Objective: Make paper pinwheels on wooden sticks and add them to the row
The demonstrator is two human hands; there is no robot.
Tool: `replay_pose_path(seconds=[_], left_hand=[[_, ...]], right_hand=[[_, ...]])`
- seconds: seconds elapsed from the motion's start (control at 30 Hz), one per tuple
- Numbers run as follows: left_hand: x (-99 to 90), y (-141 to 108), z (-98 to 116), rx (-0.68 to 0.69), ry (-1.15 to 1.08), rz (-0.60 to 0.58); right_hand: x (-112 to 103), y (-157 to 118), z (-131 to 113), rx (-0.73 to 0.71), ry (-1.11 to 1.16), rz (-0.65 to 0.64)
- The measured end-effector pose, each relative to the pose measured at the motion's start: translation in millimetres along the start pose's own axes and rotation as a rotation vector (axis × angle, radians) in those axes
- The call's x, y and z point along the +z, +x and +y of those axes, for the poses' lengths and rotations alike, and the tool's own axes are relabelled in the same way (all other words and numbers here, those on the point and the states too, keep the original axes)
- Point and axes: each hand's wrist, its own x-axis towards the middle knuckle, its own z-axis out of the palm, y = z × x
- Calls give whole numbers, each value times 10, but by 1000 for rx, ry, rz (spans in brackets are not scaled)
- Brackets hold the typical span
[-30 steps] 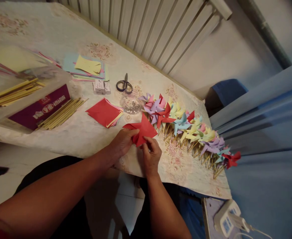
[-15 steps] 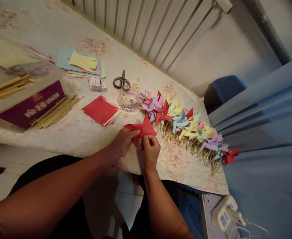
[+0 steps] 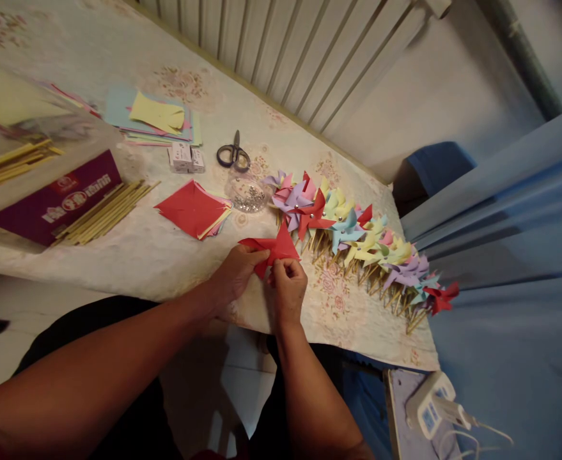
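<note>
Between my hands is a red paper pinwheel (image 3: 281, 246), its corners partly folded in. My left hand (image 3: 240, 268) pinches its left side between thumb and fingers. My right hand (image 3: 289, 281) grips its lower right part with curled fingers; whatever lies under those fingertips is hidden. A stack of cut paper squares (image 3: 192, 207), red on top, lies to the left. Just beyond the hands stands a clear dish (image 3: 248, 195) of small metal pins. Finished pinwheels (image 3: 348, 230) on sticks lie in a long row to the right.
Black-handled scissors (image 3: 233, 153) lie behind the dish. Small white boxes (image 3: 185, 158) and coloured paper sheets (image 3: 156, 115) are at the back left. Wooden sticks (image 3: 105, 214) lie beside a plastic box with a purple label (image 3: 60, 198). A power strip (image 3: 431, 402) sits low at the right.
The view has shifted slightly. Both hands keep the red pinwheel in almost the same place, with hardly any visible finger movement.
</note>
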Motion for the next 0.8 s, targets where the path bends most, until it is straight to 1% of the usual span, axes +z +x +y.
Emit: replay_pose_path(seconds=[0.3,0.57,0.8], left_hand=[[-11,1,-44,-10,-22,-16],[10,-14,-34,-32,-17,3],[-21,2,-53,-22,-14,22]], right_hand=[[11,5,40,35,11,39],[9,9,58,23,-29,56],[15,2,26,3,-47,24]])
